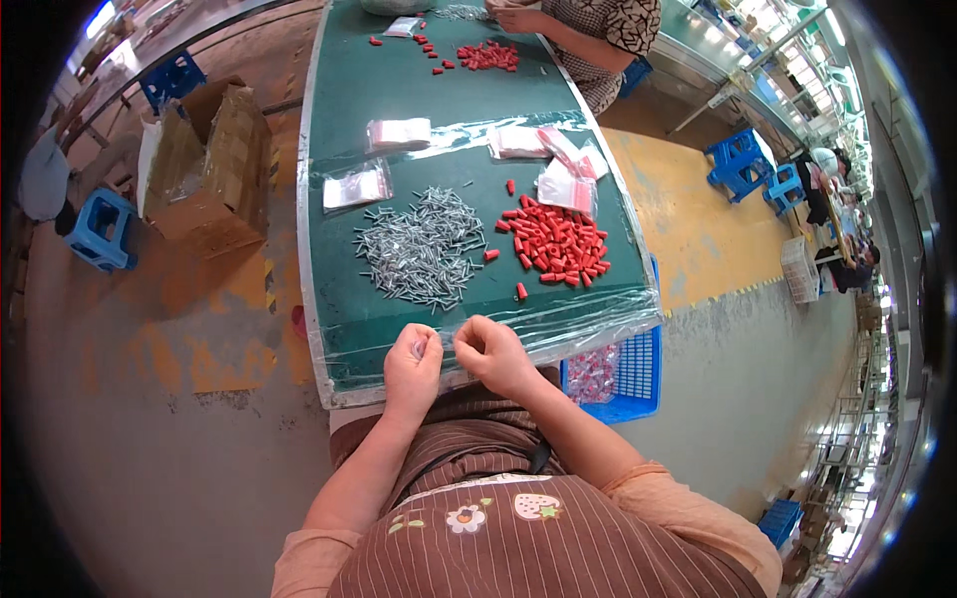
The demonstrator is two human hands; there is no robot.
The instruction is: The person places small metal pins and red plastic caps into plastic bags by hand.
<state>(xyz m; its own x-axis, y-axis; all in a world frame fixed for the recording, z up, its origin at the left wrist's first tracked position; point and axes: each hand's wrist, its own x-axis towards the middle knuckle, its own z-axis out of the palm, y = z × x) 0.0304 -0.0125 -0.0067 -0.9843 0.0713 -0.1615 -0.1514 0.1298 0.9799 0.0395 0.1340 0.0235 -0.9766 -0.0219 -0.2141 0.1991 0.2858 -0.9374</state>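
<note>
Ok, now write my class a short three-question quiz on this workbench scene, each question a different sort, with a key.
1. True or false: the pile of silver metal pieces lies left of the main pile of red caps.
2. What colour is the crate at the table's near right corner? a) white b) blue c) green
3. Fill in (near or far): the left hand and right hand are at the table's ___ edge.

Key: 1 true; 2 b; 3 near.

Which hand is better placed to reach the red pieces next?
Probably the right hand: it is nearer the red pieces, which lie ahead and to its right. The left hand is farther off, with the metal pieces ahead of it.
</note>
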